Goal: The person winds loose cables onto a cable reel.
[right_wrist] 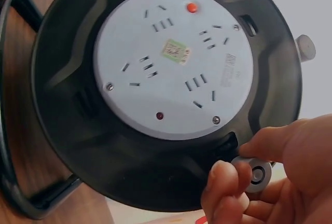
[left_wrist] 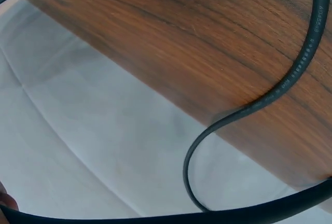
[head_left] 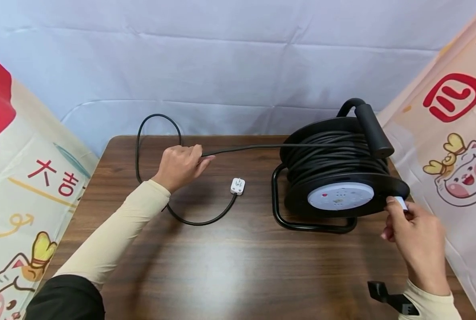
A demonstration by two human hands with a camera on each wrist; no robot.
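Observation:
A black cable reel (head_left: 334, 162) stands at the right of the table, wound with many turns of black cable. Its front carries a round white socket panel (right_wrist: 174, 63) with a red button. My left hand (head_left: 179, 166) grips the cable (head_left: 246, 147), which runs taut from the reel to my fingers. Beyond that hand the slack loops leftward and curves back to a white plug (head_left: 237, 186) lying on the wood. At the rim of the reel's front disc, my right hand (head_left: 418, 240) pinches a light grey winding knob (right_wrist: 258, 175) between thumb and fingers.
The reel rests on a black tubular stand (head_left: 276, 195), with a thick carrying handle (head_left: 374, 131) on top. Brown wooden table (head_left: 222, 262) underneath. A white cloth (head_left: 222, 66) hangs behind; printed cloths (head_left: 458, 164) flank both sides.

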